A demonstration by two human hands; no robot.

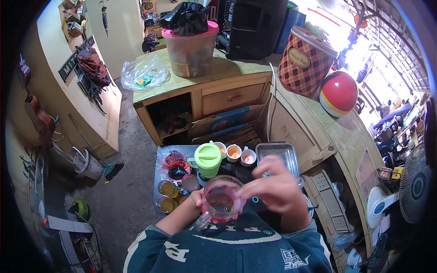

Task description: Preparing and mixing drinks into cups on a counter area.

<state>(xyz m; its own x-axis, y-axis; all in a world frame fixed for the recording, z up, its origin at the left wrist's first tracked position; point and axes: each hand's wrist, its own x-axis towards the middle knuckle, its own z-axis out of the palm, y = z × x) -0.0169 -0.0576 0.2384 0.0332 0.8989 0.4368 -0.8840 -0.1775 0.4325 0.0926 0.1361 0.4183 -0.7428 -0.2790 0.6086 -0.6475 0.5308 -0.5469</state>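
Note:
Just in front of my body, a clear see-through cup with a handle [223, 202] is held up and tipped so that I look into its mouth. My left hand [196, 200] is wrapped round its left side and underside. My right hand [277, 189] is at the cup's right rim, smeared by motion; whether its fingers grip anything does not show. Beyond the cup stands a light green lidded jug [208, 160]. Three white cups [234, 153] with orange contents are lined up beside it. Glass mugs with yellowish drink [167, 188] and a cloudy glass [190, 183] are to the left.
A clear rectangular container [276, 152] lies at the low table's far right. Crumpled red and black plastic bags [176, 166] lie at its left. Behind is a wooden counter [157, 88] with a pink-lidded bucket [190, 52], a checked canister [305, 61] and a red-yellow ball [339, 93]. A fan [412, 186] stands right.

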